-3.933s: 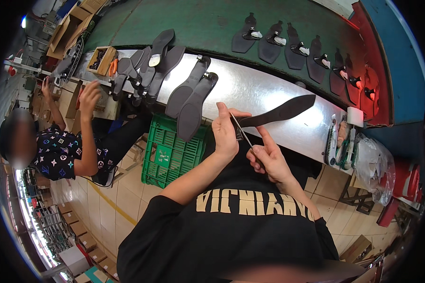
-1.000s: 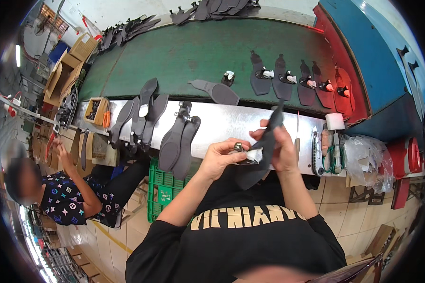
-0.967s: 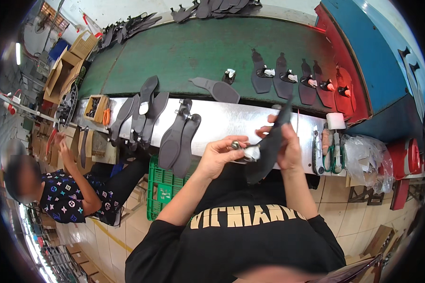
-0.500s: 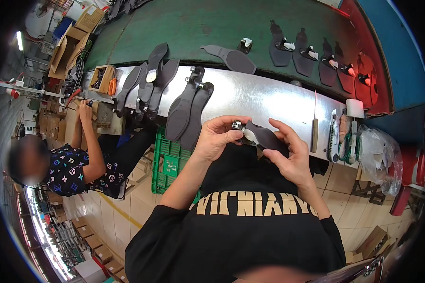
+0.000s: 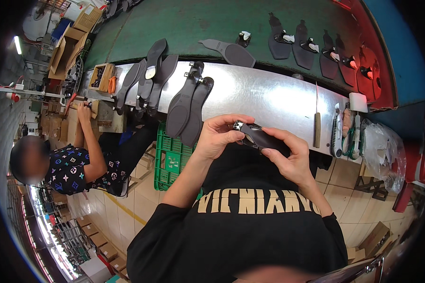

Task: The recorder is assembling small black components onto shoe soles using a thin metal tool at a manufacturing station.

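Over the near edge of the metal ledge, in front of my body, I hold a dark sandal piece (image 5: pixel 264 140) with a shiny metal end. My left hand (image 5: pixel 216 137) pinches it by the shiny end, thumb and forefinger closed. From the other side my right hand (image 5: pixel 292 153) grips the dark sole part between thumb and fingers. Part of the piece is hidden by my fingers. Left of my hands, two dark soles (image 5: pixel 184 106) with metal buckles lie overlapped across the ledge.
Several sandals with straps (image 5: pixel 304 49) stand on the green belt (image 5: pixel 184 28); a lone sole (image 5: pixel 229 52) lies nearer. A wooden-handled awl-like tool (image 5: pixel 317 129) and a utility knife (image 5: pixel 336 132) lie on the metal ledge (image 5: pixel 269 94). A green crate (image 5: pixel 167 158) is below. A co-worker (image 5: pixel 71 165) works at left.
My right fingers have come down and closed further on the sandal piece. It has turned, and the pale patch on it shows less. My left hand keeps its pinch.
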The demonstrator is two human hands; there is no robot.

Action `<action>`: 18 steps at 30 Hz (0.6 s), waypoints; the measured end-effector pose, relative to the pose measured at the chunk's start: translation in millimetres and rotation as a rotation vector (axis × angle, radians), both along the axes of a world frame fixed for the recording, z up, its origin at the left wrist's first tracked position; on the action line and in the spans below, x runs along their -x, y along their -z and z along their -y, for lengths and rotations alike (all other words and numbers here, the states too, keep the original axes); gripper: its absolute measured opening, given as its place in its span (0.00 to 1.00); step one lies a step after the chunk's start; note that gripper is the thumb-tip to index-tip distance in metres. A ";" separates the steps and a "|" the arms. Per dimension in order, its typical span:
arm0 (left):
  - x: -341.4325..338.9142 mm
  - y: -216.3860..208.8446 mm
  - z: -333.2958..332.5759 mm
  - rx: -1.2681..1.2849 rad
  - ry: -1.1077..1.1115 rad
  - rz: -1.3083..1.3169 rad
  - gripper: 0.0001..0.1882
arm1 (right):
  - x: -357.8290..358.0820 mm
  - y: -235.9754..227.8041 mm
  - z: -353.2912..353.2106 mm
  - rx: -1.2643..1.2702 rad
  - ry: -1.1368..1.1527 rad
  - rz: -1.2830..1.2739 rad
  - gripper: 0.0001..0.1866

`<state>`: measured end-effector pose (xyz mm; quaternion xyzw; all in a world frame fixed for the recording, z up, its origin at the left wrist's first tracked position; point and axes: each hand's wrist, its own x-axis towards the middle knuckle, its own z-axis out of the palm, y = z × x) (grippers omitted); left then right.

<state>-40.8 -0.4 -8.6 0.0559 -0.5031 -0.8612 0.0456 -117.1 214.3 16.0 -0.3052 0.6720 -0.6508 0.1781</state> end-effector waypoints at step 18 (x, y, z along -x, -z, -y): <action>-3.4 -7.4 -3.2 0.260 0.138 -0.115 0.21 | 6.3 -14.3 -3.5 -0.117 -0.011 -0.360 0.19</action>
